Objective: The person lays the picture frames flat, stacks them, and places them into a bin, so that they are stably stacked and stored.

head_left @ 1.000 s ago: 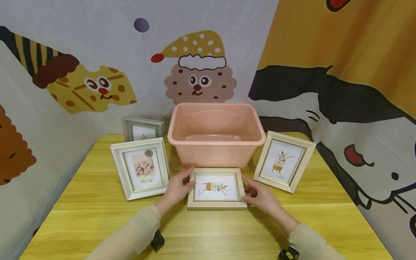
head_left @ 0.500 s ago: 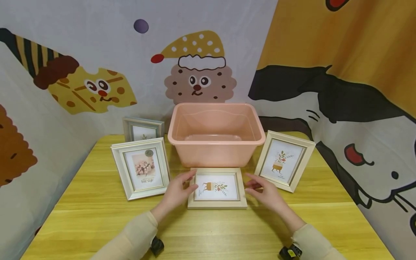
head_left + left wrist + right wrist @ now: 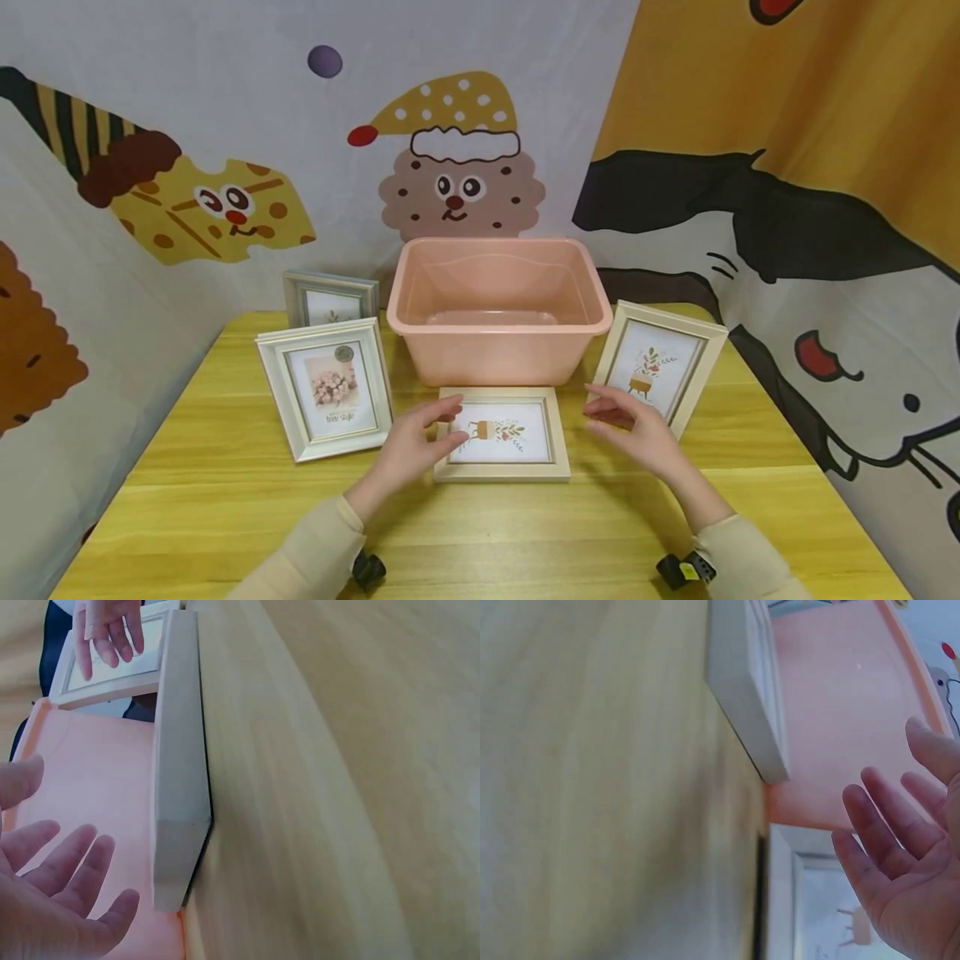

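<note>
A cream picture frame (image 3: 501,473) lies flat on the table, picture side up, directly in front of the pink plastic tub (image 3: 498,358). My left hand (image 3: 414,442) hovers by its left end with relaxed, spread fingers; the fingertips overlap the frame in the head view. To the right of it, my right hand (image 3: 633,435) is held in the air, fingers loosely bent and apart from the flat frame. It partly covers a standing cream frame (image 3: 697,367) with a plant print. Both wrist views show the fingers holding nothing.
A white frame (image 3: 337,442) with a flower photo stands left of the tub, and a grey-green frame (image 3: 330,287) stands behind it. The wooden table (image 3: 480,542) meets a cartoon-printed cloth (image 3: 225,100) at the back.
Both hands have let go of the flat frame's ends. The right hand has moved away to the right; the left has lifted slightly. The frames and tub stay put.
</note>
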A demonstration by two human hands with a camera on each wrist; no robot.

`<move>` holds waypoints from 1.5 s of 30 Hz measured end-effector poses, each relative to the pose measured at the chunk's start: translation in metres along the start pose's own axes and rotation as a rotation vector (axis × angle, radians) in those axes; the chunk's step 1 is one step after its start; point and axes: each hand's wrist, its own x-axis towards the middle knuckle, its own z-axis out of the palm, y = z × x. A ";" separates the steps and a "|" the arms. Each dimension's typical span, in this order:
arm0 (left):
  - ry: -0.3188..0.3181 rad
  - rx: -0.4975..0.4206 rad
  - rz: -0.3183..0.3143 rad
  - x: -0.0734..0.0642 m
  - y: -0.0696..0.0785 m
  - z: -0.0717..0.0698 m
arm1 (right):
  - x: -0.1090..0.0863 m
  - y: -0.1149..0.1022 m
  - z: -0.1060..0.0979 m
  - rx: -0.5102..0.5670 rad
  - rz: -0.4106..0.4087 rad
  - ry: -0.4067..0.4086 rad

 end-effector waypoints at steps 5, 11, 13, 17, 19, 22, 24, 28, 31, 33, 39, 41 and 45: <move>-0.046 -0.011 0.002 0.002 0.004 -0.001 | 0.003 -0.003 -0.017 -0.017 0.015 0.023; -0.112 -0.048 -0.002 0.005 0.006 -0.001 | 0.005 -0.004 -0.039 -0.081 0.010 0.069; -0.130 -0.063 -0.006 0.006 0.006 0.001 | 0.005 -0.004 -0.047 -0.090 0.019 0.091; -0.143 -0.087 -0.013 0.006 0.007 0.004 | 0.005 -0.004 -0.059 -0.078 0.050 0.136; -0.147 -0.094 -0.009 0.007 0.008 0.005 | 0.003 -0.003 -0.066 -0.083 0.056 0.169; -0.152 -0.108 0.007 0.007 0.009 0.008 | 0.002 -0.002 -0.075 -0.096 0.053 0.230; -0.152 -0.110 0.019 0.008 0.009 0.010 | 0.001 -0.003 -0.082 -0.107 0.052 0.267; -0.150 -0.124 0.019 0.009 0.011 0.012 | 0.001 -0.008 -0.097 -0.153 0.082 0.338; -0.145 -0.134 0.005 0.010 0.013 0.013 | 0.001 -0.013 -0.108 -0.180 0.129 0.386; -0.141 -0.152 -0.007 0.010 0.013 0.013 | 0.001 -0.014 -0.114 -0.172 0.163 0.408; -0.113 -0.204 -0.045 0.011 0.012 0.011 | 0.000 -0.010 -0.131 -0.205 0.197 0.460; -0.110 -0.214 -0.049 0.012 0.012 0.011 | 0.001 -0.007 -0.136 -0.222 0.199 0.466; -0.120 -0.238 -0.047 0.013 0.012 0.013 | 0.003 0.000 -0.144 -0.237 0.230 0.441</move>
